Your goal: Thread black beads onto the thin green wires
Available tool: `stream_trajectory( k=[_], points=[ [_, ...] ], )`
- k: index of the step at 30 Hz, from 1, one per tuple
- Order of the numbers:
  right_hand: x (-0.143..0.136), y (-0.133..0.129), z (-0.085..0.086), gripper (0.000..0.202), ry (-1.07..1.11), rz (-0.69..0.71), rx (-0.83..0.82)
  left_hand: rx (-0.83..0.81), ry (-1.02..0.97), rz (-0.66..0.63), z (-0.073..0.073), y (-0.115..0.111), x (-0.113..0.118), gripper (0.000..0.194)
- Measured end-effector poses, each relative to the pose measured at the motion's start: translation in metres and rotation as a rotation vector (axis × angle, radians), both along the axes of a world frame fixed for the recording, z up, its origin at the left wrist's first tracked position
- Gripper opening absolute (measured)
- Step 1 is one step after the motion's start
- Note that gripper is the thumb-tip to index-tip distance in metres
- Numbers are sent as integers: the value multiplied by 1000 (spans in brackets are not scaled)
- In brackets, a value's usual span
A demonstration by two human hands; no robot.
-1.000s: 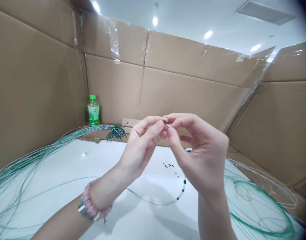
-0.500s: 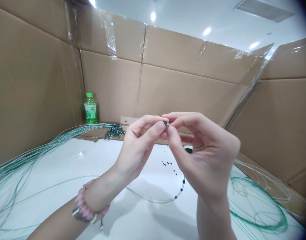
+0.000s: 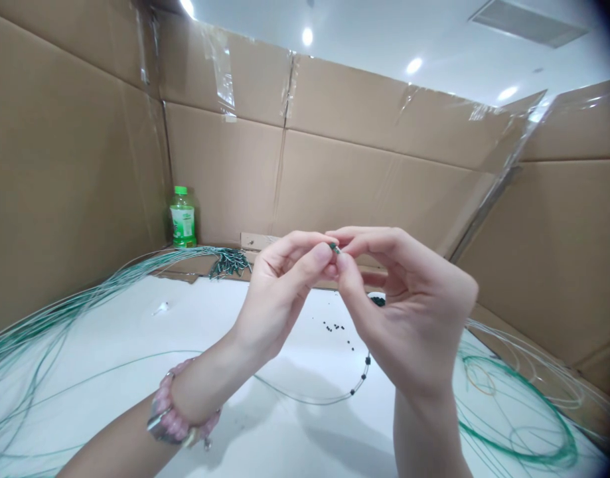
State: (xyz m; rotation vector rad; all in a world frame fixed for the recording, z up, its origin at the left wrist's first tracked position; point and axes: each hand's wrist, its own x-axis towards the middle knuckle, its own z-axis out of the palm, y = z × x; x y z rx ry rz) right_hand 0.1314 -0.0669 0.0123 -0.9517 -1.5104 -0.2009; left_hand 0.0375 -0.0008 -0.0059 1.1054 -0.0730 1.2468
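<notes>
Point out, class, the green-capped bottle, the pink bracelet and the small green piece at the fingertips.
Green-capped bottle [image 3: 183, 224], head view: its label.
Pink bracelet [image 3: 174, 423], head view: its pink beads.
Small green piece [image 3: 333, 246], head view: its visible dark-green part.

Bottle: green-capped bottle [image 3: 184, 218], upright, back-left corner from where you sit, pale label facing you.
Walls: brown cardboard [image 3: 364, 179] ahead of you and on both your sides.
Tape: clear, shiny strips [image 3: 225, 76] on your cardboard seams.
Ceiling: white [image 3: 255, 20], lit round lights [image 3: 307, 36], grey rectangular panel [image 3: 528, 23] up to your right.
Scrap: small white bit [image 3: 161, 308], left on your white tabletop [image 3: 205, 318].
</notes>
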Motion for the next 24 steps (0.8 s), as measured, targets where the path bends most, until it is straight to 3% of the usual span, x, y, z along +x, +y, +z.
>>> stream_trajectory(
  k=[5, 12, 24],
  points=[
    [0, 0, 0, 13, 10, -2, -5, 79, 0, 66, -2, 2, 1, 5],
    [1, 0, 1, 16, -26, 15, 18, 373, 37, 400, -3, 7, -6, 9],
    [5, 0, 1, 12, 13, 31, 14, 380, 196, 397, 8, 12, -19, 5]
  ],
)
